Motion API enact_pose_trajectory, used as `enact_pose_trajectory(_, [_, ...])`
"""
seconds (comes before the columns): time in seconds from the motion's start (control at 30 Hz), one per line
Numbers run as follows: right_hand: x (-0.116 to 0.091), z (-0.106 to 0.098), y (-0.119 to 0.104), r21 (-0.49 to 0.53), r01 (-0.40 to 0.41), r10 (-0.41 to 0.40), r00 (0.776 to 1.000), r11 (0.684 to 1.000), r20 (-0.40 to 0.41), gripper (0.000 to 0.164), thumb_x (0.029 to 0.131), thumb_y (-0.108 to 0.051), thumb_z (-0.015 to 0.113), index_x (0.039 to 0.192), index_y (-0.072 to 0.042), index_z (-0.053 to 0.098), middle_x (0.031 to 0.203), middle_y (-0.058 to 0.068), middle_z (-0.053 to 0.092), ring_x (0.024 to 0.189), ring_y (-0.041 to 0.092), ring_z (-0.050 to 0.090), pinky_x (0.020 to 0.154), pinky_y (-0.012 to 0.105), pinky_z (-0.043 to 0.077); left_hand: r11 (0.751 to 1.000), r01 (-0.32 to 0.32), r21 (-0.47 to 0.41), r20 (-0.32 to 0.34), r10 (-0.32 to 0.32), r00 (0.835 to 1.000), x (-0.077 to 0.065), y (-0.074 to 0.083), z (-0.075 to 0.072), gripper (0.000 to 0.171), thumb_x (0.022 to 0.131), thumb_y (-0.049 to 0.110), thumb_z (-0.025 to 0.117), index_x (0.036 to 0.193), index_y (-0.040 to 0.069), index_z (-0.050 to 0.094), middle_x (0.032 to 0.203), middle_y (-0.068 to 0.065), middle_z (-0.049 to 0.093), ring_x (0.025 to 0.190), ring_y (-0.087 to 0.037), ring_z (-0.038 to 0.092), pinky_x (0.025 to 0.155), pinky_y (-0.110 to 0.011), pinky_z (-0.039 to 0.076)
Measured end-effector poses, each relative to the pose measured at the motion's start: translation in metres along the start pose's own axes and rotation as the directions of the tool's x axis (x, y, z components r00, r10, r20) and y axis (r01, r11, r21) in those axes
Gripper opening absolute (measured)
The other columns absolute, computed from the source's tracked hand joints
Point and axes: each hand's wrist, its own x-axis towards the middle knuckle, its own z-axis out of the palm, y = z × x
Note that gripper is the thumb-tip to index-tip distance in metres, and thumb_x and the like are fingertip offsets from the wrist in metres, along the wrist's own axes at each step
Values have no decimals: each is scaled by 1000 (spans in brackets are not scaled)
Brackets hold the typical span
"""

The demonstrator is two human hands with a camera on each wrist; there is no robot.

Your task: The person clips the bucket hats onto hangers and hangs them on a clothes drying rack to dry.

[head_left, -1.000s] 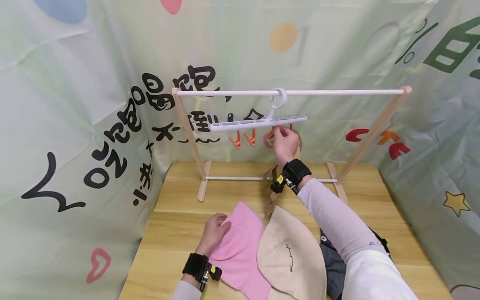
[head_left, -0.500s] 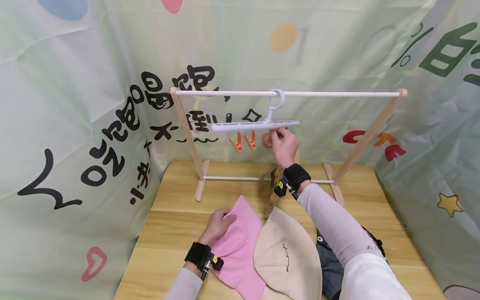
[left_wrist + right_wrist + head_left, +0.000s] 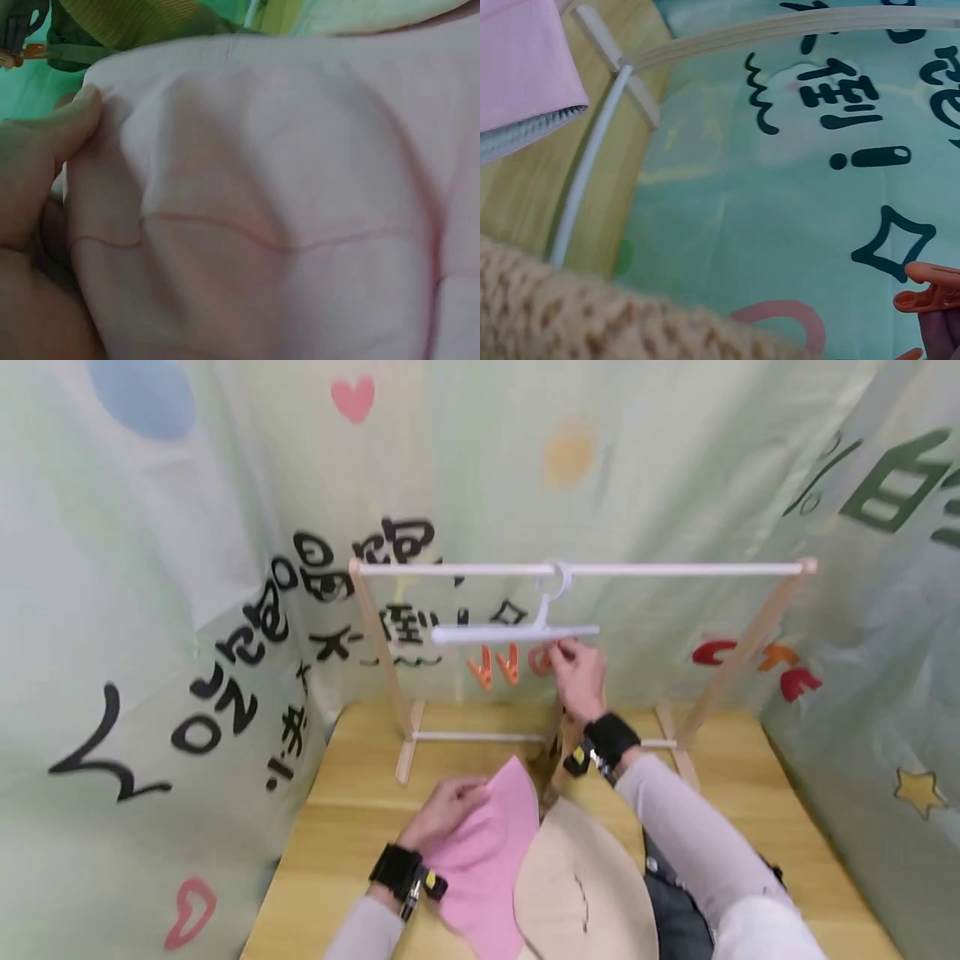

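Observation:
My left hand (image 3: pixel 444 814) pinches the raised edge of a pink bucket hat (image 3: pixel 487 852) lying on the table; its thumb (image 3: pixel 79 112) presses the brim in the left wrist view. Up at the white hanger (image 3: pixel 517 633), my right hand (image 3: pixel 581 681) pinches an orange clip (image 3: pixel 930 289), seen at the edge of the right wrist view. A woven beige item (image 3: pixel 615 322) fills the bottom of that view, close below this hand; its full shape is hidden. Two further orange clips (image 3: pixel 480 668) hang from the hanger's left part.
The hanger hooks over the white rod of a wooden-legged rack (image 3: pixel 682 568). A beige bucket hat (image 3: pixel 592 877) overlaps the pink one. Dark fabric (image 3: pixel 678 910) lies under the right forearm. A printed cloth (image 3: pixel 247 468) encloses the table's back and sides.
My left hand has gone from resting beside the pink hat to pinching its edge, lifting it slightly rightward. My right hand stays at the hanger. The head view has tilted.

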Motion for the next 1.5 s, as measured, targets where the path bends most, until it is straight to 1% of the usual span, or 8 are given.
enact_pose_trajectory(0.13, [-43, 0, 11, -22, -74, 76, 994, 997, 75, 19, 99, -20, 73, 90, -5, 82, 83, 10, 78, 65, 17, 61, 54, 24, 39, 998, -1, 56, 67, -3, 998, -28, 1, 5, 25, 108, 25, 60, 127, 17, 74, 120, -2, 75, 104, -16, 68, 90, -30, 55])
enact_pose_trajectory(0.23, [-58, 1, 13, -14, -75, 76, 994, 997, 74, 15, 98, -18, 76, 90, -6, 82, 82, 10, 78, 66, 20, 62, 55, 25, 38, 995, -29, 99, 79, 21, 997, -30, 12, 0, 21, 108, 24, 58, 122, 20, 74, 110, 0, 74, 95, -13, 65, 83, -28, 53])
enact_pose_trajectory(0.57, [-49, 5, 2, 29, -69, 66, 993, 997, 93, 13, 96, -20, 79, 96, -8, 84, 86, 10, 80, 72, 19, 69, 60, 20, 45, 941, -128, 313, 44, 121, 992, 18, 65, -21, 22, 103, 6, 56, 119, 7, 72, 113, -8, 74, 98, -19, 69, 86, -34, 59])
enact_pose_trajectory(0.9, [-51, 4, -4, 4, -94, 94, 992, 996, 83, 14, 95, -22, 81, 98, -10, 85, 88, 8, 81, 75, 22, 72, 63, 22, 49, 897, -182, 403, 41, 181, 983, 55, 86, -8, 25, 98, 4, 62, 119, 2, 75, 110, -12, 75, 91, -19, 67, 81, -30, 57])
enact_pose_trajectory(1.07, [-53, 2, -7, -2, -106, 106, 990, 994, 95, 17, 96, -26, 79, 100, -10, 84, 89, 7, 80, 74, 22, 71, 64, 27, 49, 859, -148, 490, 51, 141, 989, 69, 96, -7, 30, 101, 14, 62, 128, 8, 74, 92, -7, 75, 75, -15, 59, 102, -52, 42])
enact_pose_trajectory(1.23, [-42, 1, -12, 0, -94, 93, 991, 996, 96, 21, 98, -29, 76, 104, -10, 84, 91, 7, 81, 77, 21, 72, 65, 30, 50, 809, -189, 557, 63, 186, 981, 94, 107, -16, 29, 103, 17, 62, 129, 10, 73, 71, 3, 66, 68, -11, 57, 118, -72, 17])
enact_pose_trajectory(1.4, [-33, 2, -15, -11, -79, 80, 991, 997, 106, 19, 99, -28, 76, 97, -10, 84, 88, 7, 80, 78, 22, 73, 66, 30, 48, 756, -251, 605, 111, 232, 966, 111, 113, -24, 28, 104, 16, 62, 128, 11, 74, 72, 4, 66, 64, -11, 59, 113, -68, 30])
enact_pose_trajectory(1.5, [-29, 1, -16, -8, -70, 71, 992, 998, 102, 18, 98, -25, 76, 95, -9, 84, 87, 7, 80, 77, 22, 73, 65, 29, 48, 708, -293, 642, 140, 267, 953, 118, 116, -26, 25, 103, 12, 61, 123, 10, 75, 78, -3, 69, 72, -25, 69, 108, -68, 37])
